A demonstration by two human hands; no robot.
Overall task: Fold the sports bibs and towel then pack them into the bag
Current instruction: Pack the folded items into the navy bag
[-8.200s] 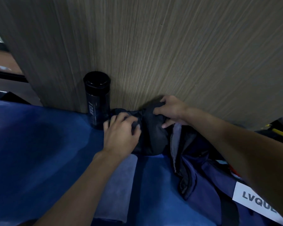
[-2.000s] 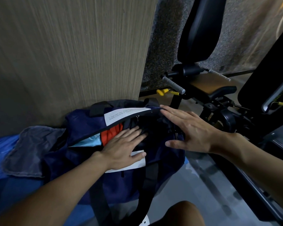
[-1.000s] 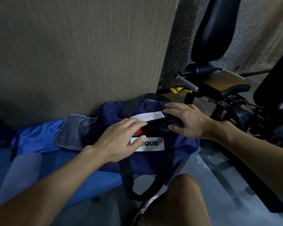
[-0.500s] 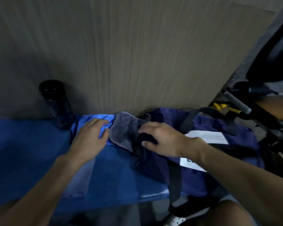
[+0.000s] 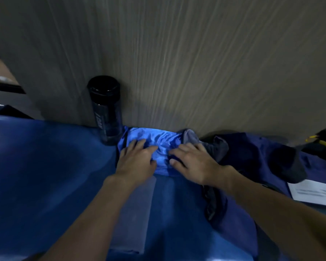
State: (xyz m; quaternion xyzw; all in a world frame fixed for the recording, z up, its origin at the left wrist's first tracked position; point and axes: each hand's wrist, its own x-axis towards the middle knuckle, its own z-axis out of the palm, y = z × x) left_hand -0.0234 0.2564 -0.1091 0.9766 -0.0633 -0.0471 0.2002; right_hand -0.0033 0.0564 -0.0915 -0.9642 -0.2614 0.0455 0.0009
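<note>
My 2 hands lie flat on the bright blue sports bib (image 5: 159, 140), which sits crumpled on the blue counter (image 5: 45, 176) against the wood-grain wall panel (image 5: 177, 53). My left hand (image 5: 137, 160) is spread, fingers straight over the bib's left half. My right hand (image 5: 194, 164) is spread too, fingertips on the bib's right half, pinching nothing. The bib's long axis runs left to right along the wall, with the black bottle (image 5: 105, 110) just beside its left end and the grey towel (image 5: 215, 146) touching its right end. The towel drapes onto the navy bag (image 5: 256, 153), which lies off to my right, so of my 2 hands the right is nearer to it. I judge the bib not yet folded: I'd fold it across that axis, then carry it rightward to the bag
</note>
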